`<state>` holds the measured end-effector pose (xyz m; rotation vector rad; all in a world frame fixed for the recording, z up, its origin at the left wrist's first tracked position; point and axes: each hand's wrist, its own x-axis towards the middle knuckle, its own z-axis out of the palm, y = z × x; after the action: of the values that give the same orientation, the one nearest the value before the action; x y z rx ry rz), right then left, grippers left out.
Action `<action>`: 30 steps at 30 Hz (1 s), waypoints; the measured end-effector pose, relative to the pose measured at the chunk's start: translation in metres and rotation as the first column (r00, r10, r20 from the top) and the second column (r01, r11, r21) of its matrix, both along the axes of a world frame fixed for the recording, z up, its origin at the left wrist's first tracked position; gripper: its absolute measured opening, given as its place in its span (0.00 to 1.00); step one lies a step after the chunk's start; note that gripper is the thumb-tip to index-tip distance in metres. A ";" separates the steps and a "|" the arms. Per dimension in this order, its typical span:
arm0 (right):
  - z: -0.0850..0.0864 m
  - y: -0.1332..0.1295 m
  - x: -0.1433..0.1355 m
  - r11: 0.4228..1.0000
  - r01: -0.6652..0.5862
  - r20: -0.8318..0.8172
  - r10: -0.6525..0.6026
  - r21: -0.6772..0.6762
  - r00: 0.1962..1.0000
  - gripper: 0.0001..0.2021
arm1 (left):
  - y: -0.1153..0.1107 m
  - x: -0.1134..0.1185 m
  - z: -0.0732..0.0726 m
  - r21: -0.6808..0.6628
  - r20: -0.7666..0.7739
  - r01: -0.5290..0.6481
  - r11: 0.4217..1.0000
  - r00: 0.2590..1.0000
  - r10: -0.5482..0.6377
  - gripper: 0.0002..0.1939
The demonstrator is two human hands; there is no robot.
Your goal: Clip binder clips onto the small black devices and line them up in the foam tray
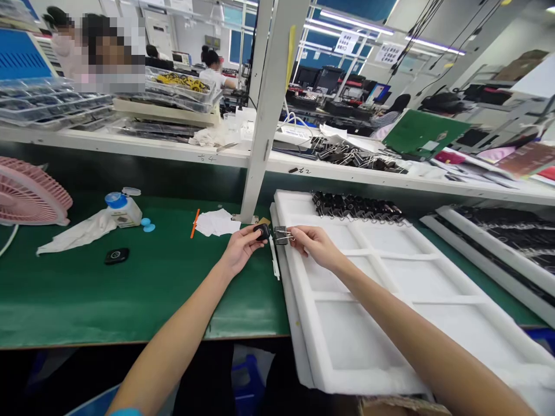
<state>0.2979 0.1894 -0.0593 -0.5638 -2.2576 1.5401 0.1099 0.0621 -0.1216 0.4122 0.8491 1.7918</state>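
Centre: left hand (238,248) grips small, rounded black plastic device (262,232); right hand (318,245) pinches black metal binder clip (281,236), best kept square.

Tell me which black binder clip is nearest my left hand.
The single clip pinched by its wire handles in your right hand; other clips bunch at the far end of the white tray or lie heaped on the shelf.

Around its middle, the green bench (165,300) bears a black device (117,256) at nine o'clock, white cloth (80,232) and blue-topped bottle (126,212) at ten, papers (217,222) at eleven, stacked foam trays (347,335) at four.
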 end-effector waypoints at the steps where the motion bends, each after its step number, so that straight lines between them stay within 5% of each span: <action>1: -0.001 0.000 0.001 1.000 0.000 0.005 0.000 0.016 1.000 0.24 | 0.000 0.000 0.001 -0.006 -0.008 -0.007 1.000 1.000 0.007 0.16; 15: 0.007 -0.008 -0.002 0.973 0.030 0.055 -0.044 0.228 0.998 0.26 | 0.001 0.006 0.001 -0.050 -0.169 -0.006 0.999 0.986 -0.003 0.26; 26: 0.018 -0.010 0.001 0.945 0.032 0.084 -0.062 0.324 0.995 0.22 | 0.001 0.005 0.000 -0.032 -0.216 -0.030 0.999 0.976 0.022 0.24; 28: 0.021 -0.014 0.007 0.877 0.116 0.078 -0.171 0.466 0.982 0.22 | 0.001 0.003 0.000 -0.017 -0.208 -0.033 0.999 0.978 0.028 0.23; 30: 0.019 -0.027 0.003 0.731 0.247 0.016 -0.333 0.636 0.943 0.23 | 0.000 0.002 0.000 0.001 -0.196 -0.040 0.999 0.980 0.039 0.22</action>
<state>0.3008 0.1629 -0.0404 -0.7752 -2.4354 0.5403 0.1115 0.0619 -0.1219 0.5808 1.0027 1.8063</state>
